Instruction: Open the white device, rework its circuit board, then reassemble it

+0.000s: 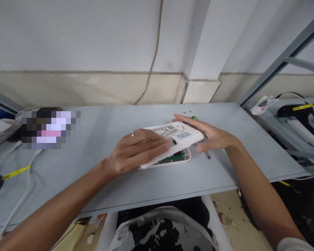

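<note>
2 hands met 1 white cover (188,136), tilted over 1 white base (189,156) with 1 green circuit board (178,156), on 1 desk (107,190). The cover lay beneath the left hand's (136,150) nearly closed-up fingers, thumb hidden. The right hand (214,134) angled inward, thumb spread from fingers, seemingly touching the cover's edge.

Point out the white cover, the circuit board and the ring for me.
Cover (189,136): head view, on its blue-and-white label.
Circuit board (180,157): head view, on its green surface showing under the raised cover.
Ring (132,134): head view, on the band around a left-hand finger.
</note>
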### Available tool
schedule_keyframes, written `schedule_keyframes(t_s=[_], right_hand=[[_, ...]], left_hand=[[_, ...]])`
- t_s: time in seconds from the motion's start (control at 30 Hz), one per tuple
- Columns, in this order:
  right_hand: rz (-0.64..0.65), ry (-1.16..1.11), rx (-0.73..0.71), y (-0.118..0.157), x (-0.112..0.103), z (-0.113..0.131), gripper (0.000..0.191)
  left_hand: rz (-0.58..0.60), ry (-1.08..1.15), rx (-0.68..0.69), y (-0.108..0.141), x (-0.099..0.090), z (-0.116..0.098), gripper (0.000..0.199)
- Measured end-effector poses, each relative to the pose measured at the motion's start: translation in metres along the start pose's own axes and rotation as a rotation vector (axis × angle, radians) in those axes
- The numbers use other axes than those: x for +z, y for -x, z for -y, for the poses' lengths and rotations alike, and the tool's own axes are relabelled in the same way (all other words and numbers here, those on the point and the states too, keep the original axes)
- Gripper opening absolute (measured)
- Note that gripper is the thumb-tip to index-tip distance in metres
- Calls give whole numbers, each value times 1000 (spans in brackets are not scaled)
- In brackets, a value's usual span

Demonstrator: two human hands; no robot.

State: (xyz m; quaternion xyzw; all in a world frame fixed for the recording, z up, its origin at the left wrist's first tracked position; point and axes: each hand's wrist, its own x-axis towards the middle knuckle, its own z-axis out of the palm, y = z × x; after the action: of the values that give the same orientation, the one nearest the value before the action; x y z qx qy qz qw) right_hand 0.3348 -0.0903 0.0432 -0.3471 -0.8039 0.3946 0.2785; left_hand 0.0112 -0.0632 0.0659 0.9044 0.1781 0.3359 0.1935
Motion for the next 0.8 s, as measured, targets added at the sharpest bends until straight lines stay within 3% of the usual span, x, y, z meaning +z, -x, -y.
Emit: schedule_keyframes(t_s=[0.07, 0.13, 0.2, 0.27, 0.33, 0.47, 0.53, 0.63, 0.8], right_hand=[[46, 76, 19, 0, 2, 4, 108], [47, 150, 23, -1, 6, 7, 112], [21, 193, 25, -4, 10, 7, 112], [-35, 213, 30, -6, 14, 4, 112], [-91, 229, 21, -8, 16, 0, 111], [-124, 268, -3, -9, 20, -4, 104], [-121, 306, 3, -9, 24, -2, 102], [-99, 401, 35, -9, 32, 2, 106], [-39, 540, 109, -10, 40, 9, 104]], left_hand=[[31, -98, 243, 3, 0, 6, 21], [-13, -198, 447, 4, -2, 15, 32], [-34, -291, 493, 4, -6, 25, 43], [23, -361, 385, 2, -13, 34, 53], [154, -392, 198, -1, -23, 43, 64], [403, -220, -81, -2, -49, 52, 112], [517, -129, -195, -1, -58, 49, 127], [626, -56, -267, 0, -57, 40, 136], [698, -80, -274, -1, -35, 30, 128]])
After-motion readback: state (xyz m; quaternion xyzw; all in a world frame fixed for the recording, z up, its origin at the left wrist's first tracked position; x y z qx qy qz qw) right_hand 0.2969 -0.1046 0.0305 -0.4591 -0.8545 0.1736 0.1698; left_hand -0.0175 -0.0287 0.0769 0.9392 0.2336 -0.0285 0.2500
